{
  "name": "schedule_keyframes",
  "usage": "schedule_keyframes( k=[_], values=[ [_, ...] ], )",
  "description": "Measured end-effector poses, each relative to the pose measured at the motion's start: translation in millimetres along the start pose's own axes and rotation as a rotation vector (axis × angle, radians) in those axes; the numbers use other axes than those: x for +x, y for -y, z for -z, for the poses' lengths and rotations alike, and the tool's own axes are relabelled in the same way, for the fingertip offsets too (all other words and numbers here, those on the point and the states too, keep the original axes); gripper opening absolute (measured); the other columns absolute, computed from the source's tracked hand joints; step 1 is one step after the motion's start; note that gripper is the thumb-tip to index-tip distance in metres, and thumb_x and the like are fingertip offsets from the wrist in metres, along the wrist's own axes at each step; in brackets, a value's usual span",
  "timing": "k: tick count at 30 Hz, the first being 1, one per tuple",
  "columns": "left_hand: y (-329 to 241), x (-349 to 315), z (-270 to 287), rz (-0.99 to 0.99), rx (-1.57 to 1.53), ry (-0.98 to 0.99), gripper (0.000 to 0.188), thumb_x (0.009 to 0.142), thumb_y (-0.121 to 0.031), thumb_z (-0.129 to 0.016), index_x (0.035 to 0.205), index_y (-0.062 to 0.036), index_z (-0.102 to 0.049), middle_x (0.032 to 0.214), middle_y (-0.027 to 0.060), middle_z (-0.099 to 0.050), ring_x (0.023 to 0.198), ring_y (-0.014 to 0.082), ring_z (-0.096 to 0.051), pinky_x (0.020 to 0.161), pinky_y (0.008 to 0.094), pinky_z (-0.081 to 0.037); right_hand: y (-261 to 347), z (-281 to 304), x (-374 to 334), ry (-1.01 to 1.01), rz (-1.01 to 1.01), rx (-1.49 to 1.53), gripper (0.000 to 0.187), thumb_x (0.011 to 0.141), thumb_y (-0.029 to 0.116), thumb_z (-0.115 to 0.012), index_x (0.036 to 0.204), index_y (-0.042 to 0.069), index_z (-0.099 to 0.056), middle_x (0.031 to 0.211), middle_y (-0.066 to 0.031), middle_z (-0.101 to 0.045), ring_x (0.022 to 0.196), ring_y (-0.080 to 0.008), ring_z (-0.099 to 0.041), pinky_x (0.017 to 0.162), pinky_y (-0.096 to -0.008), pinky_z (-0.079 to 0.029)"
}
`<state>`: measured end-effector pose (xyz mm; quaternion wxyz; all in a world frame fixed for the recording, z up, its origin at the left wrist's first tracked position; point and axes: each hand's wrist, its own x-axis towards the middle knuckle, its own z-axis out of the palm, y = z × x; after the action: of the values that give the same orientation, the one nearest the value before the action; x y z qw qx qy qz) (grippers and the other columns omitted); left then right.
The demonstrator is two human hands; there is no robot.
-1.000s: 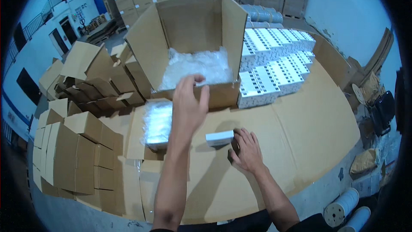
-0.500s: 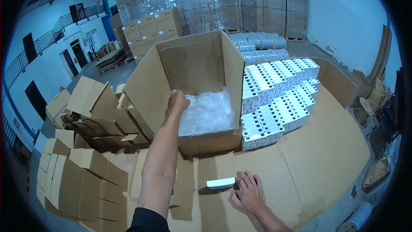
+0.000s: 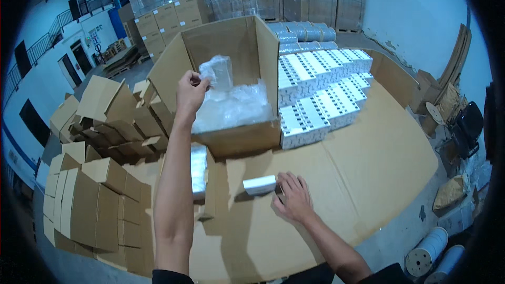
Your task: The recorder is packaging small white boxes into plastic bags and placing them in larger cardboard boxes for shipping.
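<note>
My left hand (image 3: pixel 192 92) is raised over the big open cardboard box (image 3: pixel 236 144), its fingers pinched on the edge of a clear plastic bag (image 3: pixel 223 73). More clear bags (image 3: pixel 234 106) lie heaped inside that box, below the lifted one. Nearer to me, a small white box (image 3: pixel 260 185) stands on the cardboard-covered table (image 3: pixel 381 163). My right hand (image 3: pixel 294 198) rests just right of it, fingers spread and fingertips close to its right end; whether they touch it I cannot tell.
Rows of stacked white boxes (image 3: pixel 321 105) stand right of the big box. A smaller open carton (image 3: pixel 210 189) holding white packs sits beside my left forearm. Folded brown cartons (image 3: pixel 94 210) are piled at the left. Cable spools (image 3: pixel 427 252) lie on the floor at lower right.
My left hand has lifted a clear bag up from the heap in the big box. The view has shifted, and the smaller carton with white packs now shows more.
</note>
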<state>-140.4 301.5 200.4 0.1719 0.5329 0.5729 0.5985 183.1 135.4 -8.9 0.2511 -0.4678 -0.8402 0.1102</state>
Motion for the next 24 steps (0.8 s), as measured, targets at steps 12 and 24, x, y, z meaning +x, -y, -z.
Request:
schedule_keyframes(
  k=[12,24],
  values=[
    [22.7,-338.6,-5.6,0.422,-0.587,0.0,0.016,0.096,-0.005,-0.069,0.087,-0.0049,-0.055,0.083,-0.001,-0.061,0.077,0.0059,-0.06,0.072,0.0246,-0.053,22.3,15.6,-49.1,-0.015,-0.172,0.95,0.054,0.083,0.026,-0.074,0.13,0.006,-0.058,0.126,-0.0108,-0.068,0.122,-0.0224,-0.061,0.117,-0.0426,-0.026],
    [52.3,-398.8,-4.1,0.577,-0.819,0.0,0.016,0.099,-0.006,-0.065,0.107,-0.0046,-0.051,0.101,0.0078,-0.063,0.088,0.0129,-0.065,0.076,0.0327,-0.06,36.0,-11.5,-67.0,-0.17,-0.351,0.99,0.014,0.1,0.012,-0.061,0.094,-0.001,-0.065,0.074,-0.0017,-0.063,0.066,-0.0077,-0.056,0.067,-0.0279,-0.047]
  ],
)
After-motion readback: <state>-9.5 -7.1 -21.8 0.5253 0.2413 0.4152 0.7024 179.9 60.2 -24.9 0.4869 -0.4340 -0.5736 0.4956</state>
